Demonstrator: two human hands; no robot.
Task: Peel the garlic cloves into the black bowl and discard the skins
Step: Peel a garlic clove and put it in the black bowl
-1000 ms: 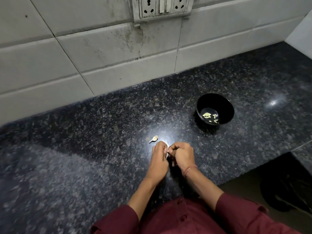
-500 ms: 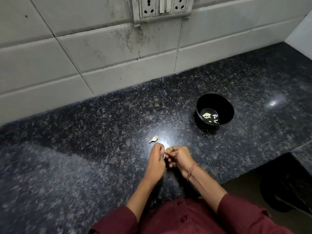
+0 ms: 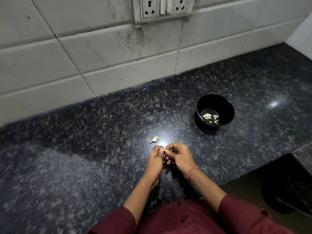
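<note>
Head view: your left hand (image 3: 156,159) and right hand (image 3: 181,156) both pinch garlic clove (image 3: 165,150), lower centre; loose clove (image 3: 154,139) just upper-left; black bowl (image 3: 225,105) centre-right holds peeled cloves (image 3: 206,116).

**Granite counter, stained tiles, wall sockets**

A black speckled granite countertop (image 3: 81,166) is seen, with two bright glares reflected in it. Behind it, a wall of white tiles (image 3: 104,53) is streaked with dark stains. A socket-and-switch panel (image 3: 162,8) is mounted at the top, its switches flanked by two sockets. A strip of brown floor (image 3: 244,186) is glimpsed at lower right.
</note>
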